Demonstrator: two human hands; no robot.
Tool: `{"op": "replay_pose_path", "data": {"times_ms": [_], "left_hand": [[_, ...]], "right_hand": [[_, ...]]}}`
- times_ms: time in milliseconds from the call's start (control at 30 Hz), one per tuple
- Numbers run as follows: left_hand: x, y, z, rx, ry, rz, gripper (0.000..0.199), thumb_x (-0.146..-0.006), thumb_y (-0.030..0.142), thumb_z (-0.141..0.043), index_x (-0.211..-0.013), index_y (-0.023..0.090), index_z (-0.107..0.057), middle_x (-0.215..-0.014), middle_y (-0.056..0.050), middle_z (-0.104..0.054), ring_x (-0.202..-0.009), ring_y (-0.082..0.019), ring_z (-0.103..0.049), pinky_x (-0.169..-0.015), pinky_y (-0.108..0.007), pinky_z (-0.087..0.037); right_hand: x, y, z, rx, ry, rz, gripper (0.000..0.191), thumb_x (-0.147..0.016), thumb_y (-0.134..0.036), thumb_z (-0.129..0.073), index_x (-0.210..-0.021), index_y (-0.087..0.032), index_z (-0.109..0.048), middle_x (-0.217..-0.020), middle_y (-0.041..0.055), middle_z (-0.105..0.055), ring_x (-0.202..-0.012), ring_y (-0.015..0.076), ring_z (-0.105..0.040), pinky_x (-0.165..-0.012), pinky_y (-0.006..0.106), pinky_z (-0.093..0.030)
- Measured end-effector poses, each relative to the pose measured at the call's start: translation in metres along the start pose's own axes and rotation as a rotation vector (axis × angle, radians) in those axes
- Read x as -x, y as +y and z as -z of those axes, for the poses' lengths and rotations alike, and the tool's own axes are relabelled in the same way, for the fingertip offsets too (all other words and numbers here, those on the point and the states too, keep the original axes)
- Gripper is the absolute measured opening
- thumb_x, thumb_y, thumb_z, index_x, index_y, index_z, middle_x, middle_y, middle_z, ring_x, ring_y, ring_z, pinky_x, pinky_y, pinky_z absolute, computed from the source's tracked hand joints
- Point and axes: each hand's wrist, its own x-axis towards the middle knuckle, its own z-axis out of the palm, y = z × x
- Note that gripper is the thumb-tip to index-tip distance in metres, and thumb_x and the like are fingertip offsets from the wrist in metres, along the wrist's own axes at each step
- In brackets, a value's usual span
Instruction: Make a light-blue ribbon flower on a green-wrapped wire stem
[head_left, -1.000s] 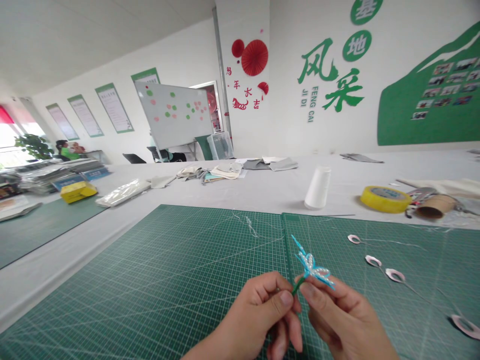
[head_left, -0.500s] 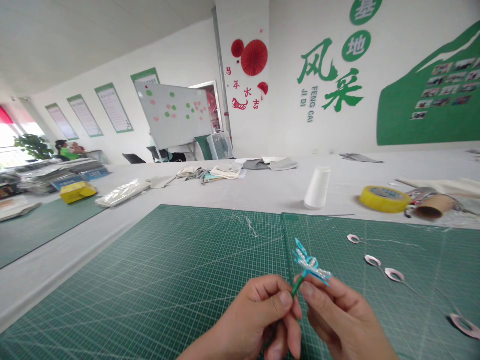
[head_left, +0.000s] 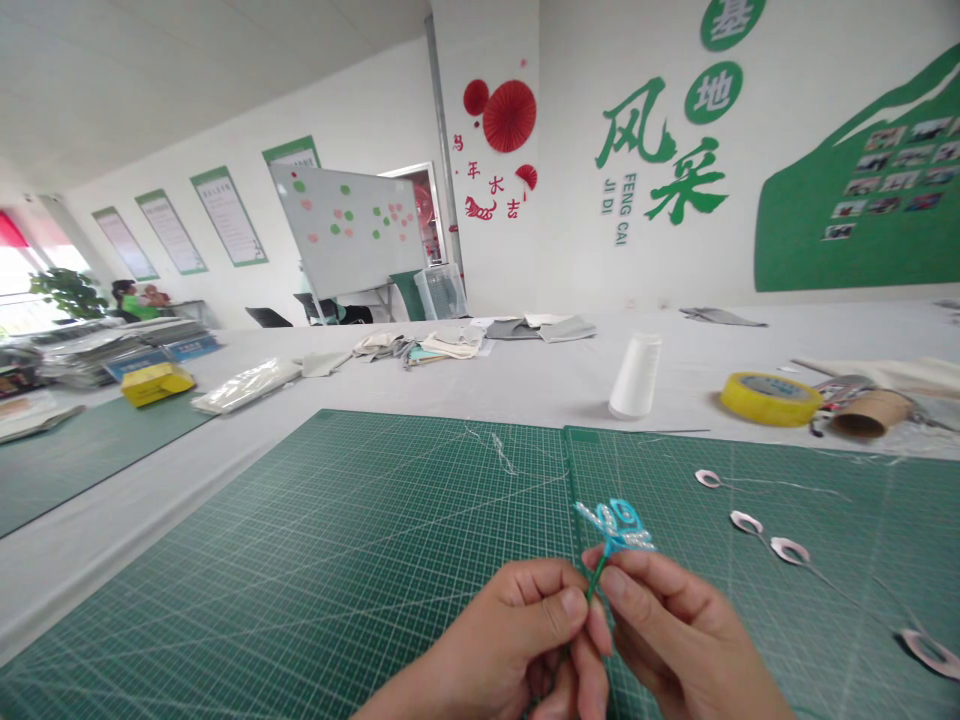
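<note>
A small blue flower ornament (head_left: 619, 527) edged with pearly white beads stands on a thin green stem (head_left: 598, 573). My left hand (head_left: 529, 625) is closed in a pinch around the stem, thumb against the curled fingers. My right hand (head_left: 679, 620) also pinches the stem, higher up, just under the blue petals, and its fingertips touch the lower right petal. The stem's lower end is mostly hidden by the left fingers. Both hands are held above the green cutting mat (head_left: 420, 520).
White oval rings with thin wires, one of them a ring (head_left: 790, 550), lie to the right. Farther back are a white thread cone (head_left: 636, 375), a yellow tape roll (head_left: 771, 398) and a cardboard tube (head_left: 872, 412). Cloth scraps (head_left: 450, 343) and a yellow box (head_left: 157, 382) lie leftward.
The blue flower has turned about its stem, so its petals now face another way. Both hands stay in nearly the same place, still pinching the stem.
</note>
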Motion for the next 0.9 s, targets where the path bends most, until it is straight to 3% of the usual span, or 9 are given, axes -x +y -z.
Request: {"op": "replay_pose_path", "data": {"times_ms": [100, 167, 300, 400, 500, 733, 900], "left_hand": [[-0.001, -0.001, 0.002, -0.015, -0.035, 0.017, 0.032, -0.09, 0.043, -0.053, -0.079, 0.013, -0.056, -0.054, -0.001, -0.063, -0.026, -0.003, -0.04, -0.026, -0.014, -0.024], [-0.001, -0.002, 0.002, -0.036, -0.033, 0.02, 0.034, -0.09, 0.045, -0.052, -0.08, 0.013, -0.056, -0.053, 0.0, -0.062, -0.026, -0.003, -0.04, -0.026, -0.014, -0.025], [0.0, 0.0, -0.001, -0.13, 0.111, -0.04, 0.028, -0.083, 0.04, -0.065, -0.089, 0.016, -0.052, -0.058, 0.001, -0.065, -0.027, -0.003, -0.041, -0.026, -0.012, -0.026], [0.001, 0.005, -0.006, -0.215, 0.288, -0.087, 0.026, -0.079, 0.034, -0.07, -0.082, 0.017, -0.05, -0.056, 0.003, -0.063, -0.029, -0.001, -0.04, -0.028, -0.01, -0.026], [0.001, 0.008, -0.01, -0.282, 0.364, -0.091, 0.028, -0.08, 0.036, -0.067, -0.074, 0.016, -0.049, -0.055, 0.002, -0.062, -0.03, -0.001, -0.038, -0.029, -0.011, -0.023], [0.002, 0.012, -0.012, -0.294, 0.405, -0.072, 0.029, -0.081, 0.039, -0.064, -0.073, 0.016, -0.049, -0.054, 0.003, -0.06, -0.031, -0.001, -0.035, -0.031, -0.014, -0.019], [0.002, 0.012, -0.014, -0.285, 0.367, -0.08, 0.03, -0.082, 0.041, -0.062, -0.073, 0.015, -0.052, -0.051, 0.003, -0.058, -0.03, 0.0, -0.029, -0.031, -0.016, -0.014]], "right_hand": [[0.002, -0.001, -0.003, -0.02, 0.029, 0.004, 0.021, -0.058, -0.037, -0.087, -0.068, -0.023, -0.075, -0.05, -0.0031, -0.056, -0.049, 0.0107, -0.052, -0.055, 0.022, -0.05], [0.002, -0.001, -0.003, -0.033, 0.047, 0.01, 0.021, -0.057, -0.036, -0.088, -0.068, -0.022, -0.076, -0.055, -0.0009, -0.062, -0.05, 0.0099, -0.052, -0.055, 0.021, -0.049], [-0.001, 0.002, 0.004, -0.035, 0.041, 0.03, 0.022, -0.059, -0.037, -0.087, -0.071, -0.022, -0.077, -0.049, -0.0034, -0.056, -0.039, 0.0039, -0.031, -0.038, 0.016, -0.03], [-0.006, 0.004, 0.009, 0.001, 0.012, 0.034, 0.024, -0.063, -0.039, -0.085, -0.074, -0.02, -0.076, -0.042, -0.0085, -0.039, -0.039, 0.0028, -0.019, -0.038, 0.017, -0.015], [-0.008, 0.004, 0.01, 0.024, -0.006, 0.025, 0.024, -0.067, -0.039, -0.083, -0.075, -0.019, -0.075, -0.043, -0.0095, -0.033, -0.041, 0.0038, -0.017, -0.04, 0.02, -0.011], [-0.005, 0.0, 0.006, -0.044, -0.014, 0.028, 0.025, -0.069, -0.042, -0.081, -0.073, -0.019, -0.072, -0.047, -0.0108, -0.027, -0.045, 0.0051, -0.013, -0.041, 0.02, -0.011], [-0.004, 0.0, 0.006, -0.031, -0.038, 0.026, 0.026, -0.069, -0.041, -0.081, -0.065, -0.019, -0.067, -0.048, -0.0106, -0.027, -0.045, 0.0054, -0.012, -0.041, 0.021, -0.01]]}}
